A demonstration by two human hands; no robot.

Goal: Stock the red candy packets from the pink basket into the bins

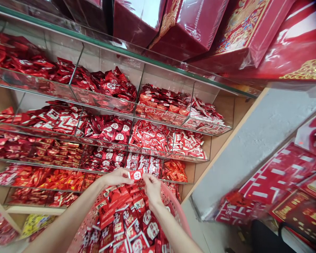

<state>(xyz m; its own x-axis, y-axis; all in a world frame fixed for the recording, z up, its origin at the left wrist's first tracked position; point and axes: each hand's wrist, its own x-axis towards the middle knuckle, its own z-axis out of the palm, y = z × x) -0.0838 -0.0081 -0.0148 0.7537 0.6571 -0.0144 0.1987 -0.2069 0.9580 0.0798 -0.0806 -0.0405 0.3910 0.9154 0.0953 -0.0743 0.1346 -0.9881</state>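
Note:
Between my two hands a small red candy packet (pixel 136 174) with a white printed patch is stretched level. My left hand (pixel 118 176) pinches its left end, and my right hand (pixel 152 188) pinches the right end. Just below them a pink perforated plastic basket (pixel 183 221) is heaped with red wrapped packets (pixel 129 218), many with white lettering or round white labels. My forearms cover parts of the basket's sides. Behind the held packet, shelf bins hold similar packets (pixel 144 163) in red and white wrappers.
Tiered shelves with clear dividers (pixel 133 123) hold several kinds of red packets. Large red gift boxes (pixel 192 24) stand on the glass top shelf (pixel 137 56). To the right are a grey wall (pixel 250 140) and red packaged goods (pixel 274 175). A yellow bag (pixel 35 225) lies low at left.

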